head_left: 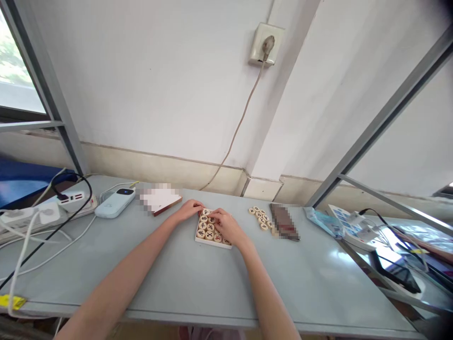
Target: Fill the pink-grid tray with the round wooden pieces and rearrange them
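Head view: white tray [213, 244] of round xiangqi pieces [209, 234] on grey counter [198, 288], between the hands. Left hand [189, 211] at tray's far left corner, fingers bent; can't tell if they grip. Right hand [226, 225] over the tray's right side, fingers curled down on pieces; grip unclear. Loose pieces [261, 218] lie to the right. Best: steady the rim, press each piece flat, keep rows snug, avoid tipping neighbours.

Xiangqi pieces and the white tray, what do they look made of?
Xiangqi pieces: smooth, probably wood or plastic; pale cream with rounded sides.
White tray: perhaps plastic or coated card, plain finish; its wall is thin and evenly white.
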